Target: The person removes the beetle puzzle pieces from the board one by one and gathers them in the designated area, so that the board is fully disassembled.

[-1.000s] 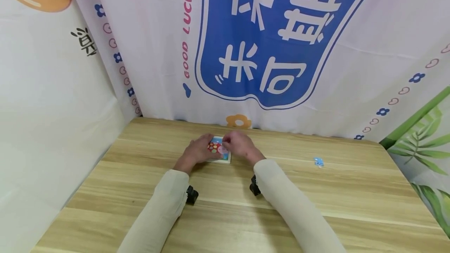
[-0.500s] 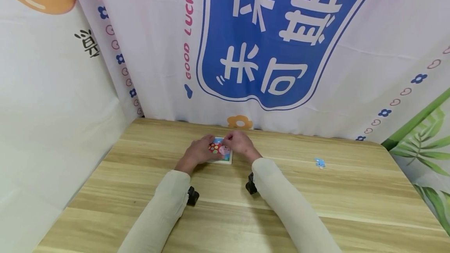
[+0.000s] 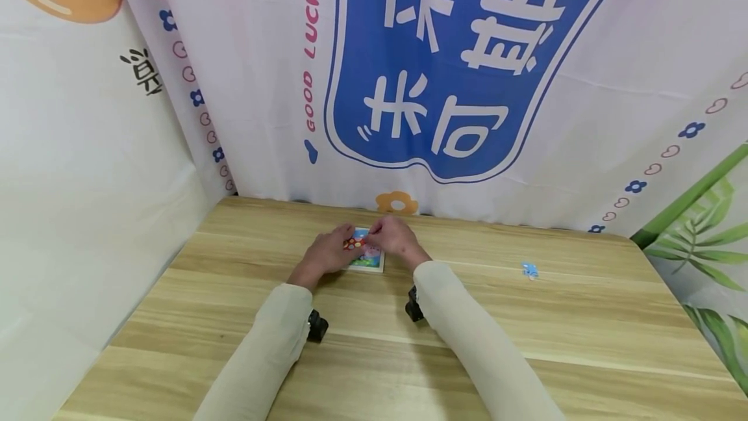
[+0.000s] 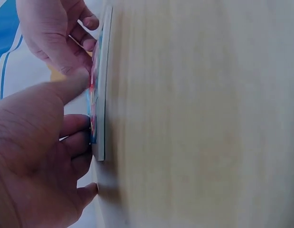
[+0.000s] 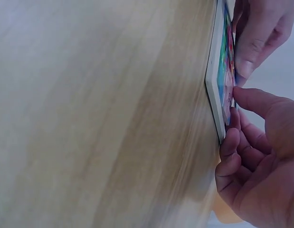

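A small framed jigsaw puzzle [image 3: 368, 260] with a bright cartoon picture lies flat near the back of the table. My left hand [image 3: 328, 252] grips its left side; the thumb [image 4: 73, 88] reaches over the picture and the fingers curl at the edge of the white frame [image 4: 104, 114]. At the upper right of the puzzle, my right hand [image 3: 397, 237] pinches a puzzle piece [image 5: 228, 111] between thumb and curled fingers, close against the picture. Fingers hide most of that piece. Part of the picture is covered by both hands.
One loose blue puzzle piece [image 3: 530, 270] lies on the wooden table [image 3: 467, 356] to the right. A printed cloth [image 3: 269, 115] hangs right behind the table's back edge. Black wrist cameras [image 3: 413, 307] sit under both sleeves.
The left thumb has shifted up and left over the picture, showing more of its lower part. My right hand has moved slightly left across the puzzle.
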`<action>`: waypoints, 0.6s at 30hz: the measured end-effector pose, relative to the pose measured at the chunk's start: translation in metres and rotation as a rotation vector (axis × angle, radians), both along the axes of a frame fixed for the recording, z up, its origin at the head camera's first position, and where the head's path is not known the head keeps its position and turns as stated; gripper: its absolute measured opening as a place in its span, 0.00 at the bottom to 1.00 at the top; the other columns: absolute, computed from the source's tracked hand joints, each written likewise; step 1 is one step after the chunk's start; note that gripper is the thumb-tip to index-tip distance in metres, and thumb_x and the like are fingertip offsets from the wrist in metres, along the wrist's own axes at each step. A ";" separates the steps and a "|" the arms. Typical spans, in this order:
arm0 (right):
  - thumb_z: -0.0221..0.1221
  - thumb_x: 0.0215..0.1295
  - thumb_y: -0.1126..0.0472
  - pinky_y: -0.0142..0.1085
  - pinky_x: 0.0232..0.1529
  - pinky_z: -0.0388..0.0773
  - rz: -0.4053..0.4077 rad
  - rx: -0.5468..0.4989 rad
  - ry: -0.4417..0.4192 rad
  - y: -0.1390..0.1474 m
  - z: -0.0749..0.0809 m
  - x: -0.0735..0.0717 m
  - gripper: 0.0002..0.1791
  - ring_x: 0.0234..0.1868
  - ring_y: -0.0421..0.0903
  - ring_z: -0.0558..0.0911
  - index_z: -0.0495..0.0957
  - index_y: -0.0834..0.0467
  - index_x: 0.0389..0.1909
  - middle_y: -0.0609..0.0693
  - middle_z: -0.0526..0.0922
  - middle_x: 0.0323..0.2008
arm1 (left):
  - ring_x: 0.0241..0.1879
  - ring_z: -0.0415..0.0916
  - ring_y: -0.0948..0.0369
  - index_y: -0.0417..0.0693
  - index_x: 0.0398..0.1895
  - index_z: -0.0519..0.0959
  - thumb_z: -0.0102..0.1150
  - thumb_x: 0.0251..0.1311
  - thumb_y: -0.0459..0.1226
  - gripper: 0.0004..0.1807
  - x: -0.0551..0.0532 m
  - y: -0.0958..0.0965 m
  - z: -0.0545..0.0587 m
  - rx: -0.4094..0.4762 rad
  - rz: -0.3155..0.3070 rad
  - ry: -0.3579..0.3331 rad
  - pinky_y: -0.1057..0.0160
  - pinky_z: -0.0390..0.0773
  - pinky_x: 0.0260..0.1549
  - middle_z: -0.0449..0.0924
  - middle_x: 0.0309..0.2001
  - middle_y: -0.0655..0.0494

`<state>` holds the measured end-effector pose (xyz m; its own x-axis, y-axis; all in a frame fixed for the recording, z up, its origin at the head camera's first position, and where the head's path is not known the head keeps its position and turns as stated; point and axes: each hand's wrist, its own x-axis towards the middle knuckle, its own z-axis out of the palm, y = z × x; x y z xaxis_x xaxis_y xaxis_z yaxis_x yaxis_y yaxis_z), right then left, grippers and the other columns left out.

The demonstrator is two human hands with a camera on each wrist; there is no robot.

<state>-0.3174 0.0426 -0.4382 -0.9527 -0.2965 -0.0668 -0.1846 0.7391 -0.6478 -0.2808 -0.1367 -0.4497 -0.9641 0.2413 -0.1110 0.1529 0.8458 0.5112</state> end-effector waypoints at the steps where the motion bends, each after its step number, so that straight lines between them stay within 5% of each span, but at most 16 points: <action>1: 0.68 0.67 0.56 0.38 0.37 0.77 0.003 0.004 0.000 0.000 0.000 0.000 0.08 0.35 0.45 0.80 0.86 0.58 0.36 0.47 0.84 0.33 | 0.77 0.51 0.44 0.39 0.79 0.59 0.54 0.76 0.53 0.39 0.000 0.000 0.000 -0.008 -0.003 0.006 0.42 0.47 0.74 0.54 0.79 0.43; 9: 0.67 0.68 0.55 0.39 0.39 0.78 0.010 0.013 0.013 0.000 -0.002 0.000 0.08 0.36 0.44 0.81 0.87 0.57 0.38 0.46 0.85 0.35 | 0.76 0.54 0.43 0.40 0.78 0.62 0.60 0.73 0.48 0.37 0.000 0.002 0.001 0.011 0.035 0.026 0.46 0.55 0.73 0.58 0.78 0.45; 18: 0.63 0.69 0.59 0.34 0.26 0.68 -0.067 -0.184 -0.050 0.001 -0.002 0.002 0.12 0.24 0.43 0.72 0.84 0.60 0.28 0.48 0.80 0.23 | 0.75 0.55 0.43 0.40 0.77 0.65 0.64 0.70 0.49 0.38 -0.002 0.003 0.002 0.064 0.090 -0.001 0.45 0.55 0.72 0.61 0.77 0.46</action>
<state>-0.3150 0.0432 -0.4402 -0.9676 -0.2439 -0.0649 -0.1031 0.6166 -0.7805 -0.2825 -0.1337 -0.4475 -0.9821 0.1608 -0.0987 0.0777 0.8215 0.5650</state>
